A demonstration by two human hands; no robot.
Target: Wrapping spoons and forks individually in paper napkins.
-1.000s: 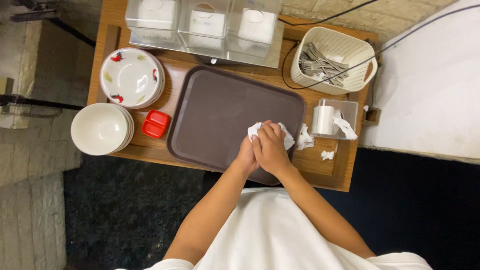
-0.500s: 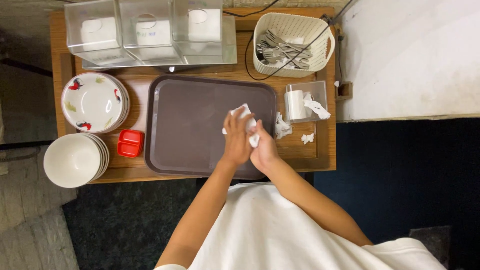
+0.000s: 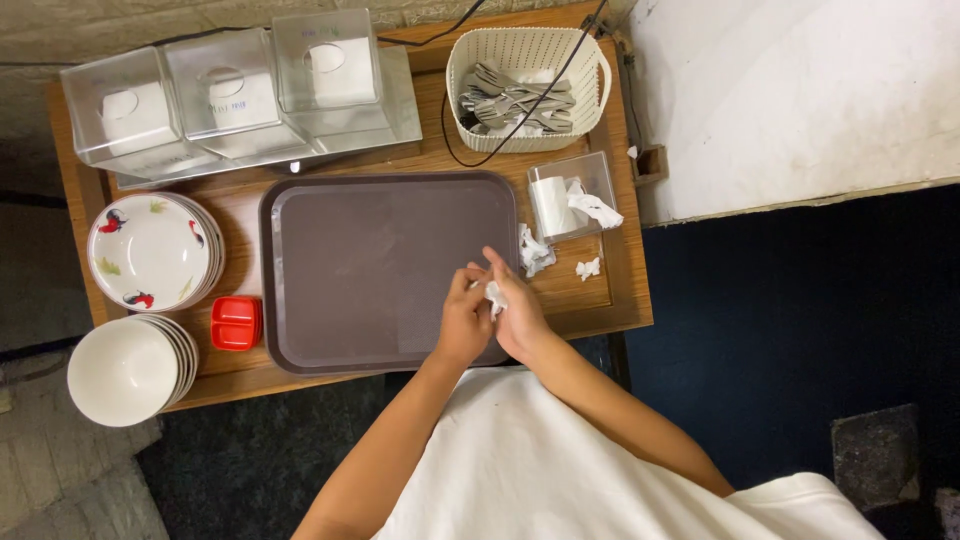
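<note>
While both hands are meeting over the near right corner of the brown tray (image 3: 380, 265), the left hand (image 3: 462, 325) and the right hand (image 3: 518, 318) are pinching a small wad of white tissue (image 3: 495, 296) between their fingertips, fingers drawn close around it rather than spread. The wad is sitting just above the tray's right edge, touching both hands. Judging from this, the tissue is being crumpled or worked and the tray surface is looking bare and unmarked, so any wiping seems to be either barely begun or nearly finished; I cannot tell which. Just beyond the hands, two loose scraps of tissue (image 3: 536, 250) are lying on the wooden table (image 3: 620, 300), not yet gathered up. Further off, a clear tissue holder (image 3: 568, 200) is standing beside the tray, and a white basket of cutlery (image 3: 528, 90) is sitting behind it. To the left, a red dish (image 3: 236, 322), stacked bowls (image 3: 128, 368) and plates (image 3: 152, 250) are waiting, with three clear boxes (image 3: 235, 90) lining the far edge.
</note>
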